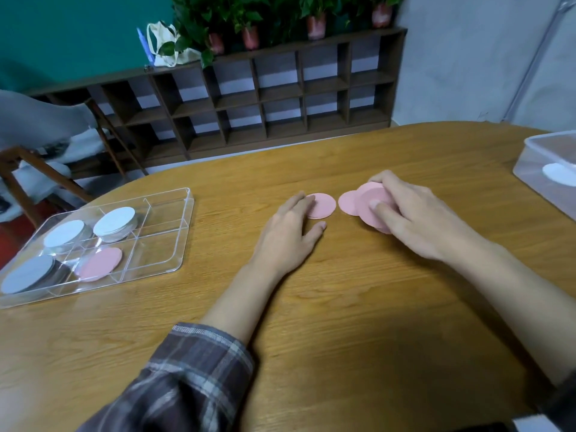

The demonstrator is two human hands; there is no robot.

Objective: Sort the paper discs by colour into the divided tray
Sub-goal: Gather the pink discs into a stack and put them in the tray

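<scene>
The left hand (290,235) lies flat, fingertips on one pink disc (324,206), while the right hand (417,219) grips fanned pink discs (350,202) (thumb on top).

A teal painted wall (62,42) behind an oval light-brown wooden table (374,307).
A dark-brown wooden cubby shelf (237,101) carries green plants in pink pots (316,26) and a white cloth bag (168,48).

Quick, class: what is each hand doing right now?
Left hand: open, fingertips resting on a pink disc.
Right hand: closed, gripping the fanned pink discs.
</scene>
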